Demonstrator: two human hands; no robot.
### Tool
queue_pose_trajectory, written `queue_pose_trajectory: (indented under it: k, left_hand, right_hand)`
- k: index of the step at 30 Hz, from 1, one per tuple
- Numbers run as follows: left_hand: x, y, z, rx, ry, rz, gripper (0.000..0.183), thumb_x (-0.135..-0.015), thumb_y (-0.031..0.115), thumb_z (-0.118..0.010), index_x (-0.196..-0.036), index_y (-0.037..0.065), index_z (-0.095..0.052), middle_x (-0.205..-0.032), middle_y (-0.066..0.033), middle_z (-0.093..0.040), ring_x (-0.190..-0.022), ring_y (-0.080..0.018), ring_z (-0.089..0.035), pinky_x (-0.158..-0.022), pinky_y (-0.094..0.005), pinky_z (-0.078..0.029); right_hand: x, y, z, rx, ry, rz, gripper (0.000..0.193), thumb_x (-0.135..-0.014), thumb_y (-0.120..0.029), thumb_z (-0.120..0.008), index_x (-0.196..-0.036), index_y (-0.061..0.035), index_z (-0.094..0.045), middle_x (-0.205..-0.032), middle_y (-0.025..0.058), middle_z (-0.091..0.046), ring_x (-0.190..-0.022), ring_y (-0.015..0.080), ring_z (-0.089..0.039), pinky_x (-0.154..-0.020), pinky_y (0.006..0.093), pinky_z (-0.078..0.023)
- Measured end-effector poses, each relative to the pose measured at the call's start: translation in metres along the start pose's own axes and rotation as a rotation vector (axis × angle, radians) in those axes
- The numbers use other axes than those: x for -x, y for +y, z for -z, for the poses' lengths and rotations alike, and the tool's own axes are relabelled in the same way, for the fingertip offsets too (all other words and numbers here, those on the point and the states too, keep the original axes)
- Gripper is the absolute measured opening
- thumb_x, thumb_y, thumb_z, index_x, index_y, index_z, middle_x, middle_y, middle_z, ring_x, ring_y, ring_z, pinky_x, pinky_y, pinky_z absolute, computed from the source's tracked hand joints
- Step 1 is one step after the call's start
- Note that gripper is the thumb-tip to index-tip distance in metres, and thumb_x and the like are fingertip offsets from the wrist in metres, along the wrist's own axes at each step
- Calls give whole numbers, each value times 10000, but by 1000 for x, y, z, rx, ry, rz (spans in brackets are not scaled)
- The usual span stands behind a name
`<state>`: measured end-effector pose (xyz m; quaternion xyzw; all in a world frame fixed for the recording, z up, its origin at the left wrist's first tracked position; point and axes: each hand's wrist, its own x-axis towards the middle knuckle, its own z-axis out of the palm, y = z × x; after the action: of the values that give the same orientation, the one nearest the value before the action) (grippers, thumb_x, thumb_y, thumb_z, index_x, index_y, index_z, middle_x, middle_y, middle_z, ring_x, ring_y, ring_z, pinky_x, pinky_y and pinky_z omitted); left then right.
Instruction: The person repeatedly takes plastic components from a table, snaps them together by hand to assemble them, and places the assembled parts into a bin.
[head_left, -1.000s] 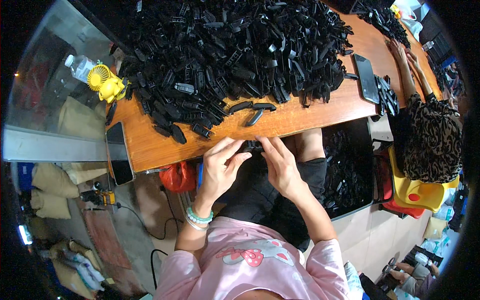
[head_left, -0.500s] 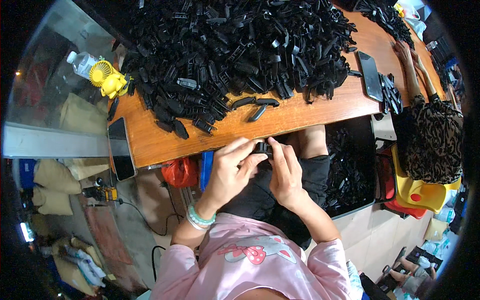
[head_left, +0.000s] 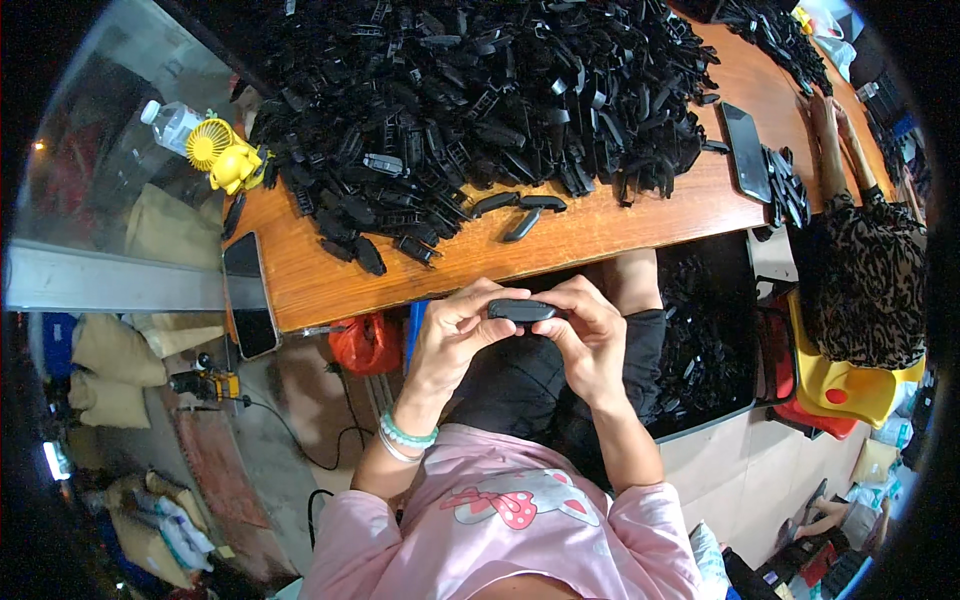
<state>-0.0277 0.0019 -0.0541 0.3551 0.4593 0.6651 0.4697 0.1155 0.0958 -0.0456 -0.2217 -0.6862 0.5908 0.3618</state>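
Observation:
Between my two hands, just off the front edge of the wooden table [head_left: 460,275], is a small black oblong plastic part [head_left: 521,311] with a rounded outline. My left hand [head_left: 455,330] pinches its left end with thumb and fingers. At its right end, my right hand [head_left: 590,335] grips it the same way. The part lies lengthwise from hand to hand, one broad face showing. Beyond it on the table, a few loose black parts [head_left: 521,224] lie in front of a large heap of black plastic pieces [head_left: 470,110].
A phone [head_left: 248,290] lies at the table's left edge, near a yellow fan [head_left: 228,160] and a bottle [head_left: 170,125]. Another phone [head_left: 745,150] is on the right beside stacked black parts [head_left: 788,188]. A black bin of parts [head_left: 700,340] stands below. A co-worker's arms [head_left: 830,140] rest farther right.
The black part has turned in my hands from narrow and mostly hidden to lengthwise with a broad face showing. My right hand has shifted slightly right. The co-worker's hands have moved a little.

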Motion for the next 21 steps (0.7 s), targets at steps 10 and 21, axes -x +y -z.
queue_pose_trajectory:
  k: [10,21]
  left_hand:
    - [-6,20,50,-1299,375,-366,255,-819,-3,-601,-1073,13,-623,-910,-122,-552,-772,-267,-585,-658,-351,-489]
    - [-10,18,54,-1511,264,-487,138,-745,-14,-661,-858,12,-586,-964,-122,-532,-828,-281,-546,-676,-367,-471]
  right_hand:
    - [-44,12,2,567,-61,126,305,-823,-53,-635,-1126,-31,-612,-730,110,-512,-630,250,-515,-606,325,-436]
    - [-60,32,7,895,-9,454,253,-669,9,-697,-910,-28,-631,-956,108,-553,-775,287,-529,-702,373,-462]
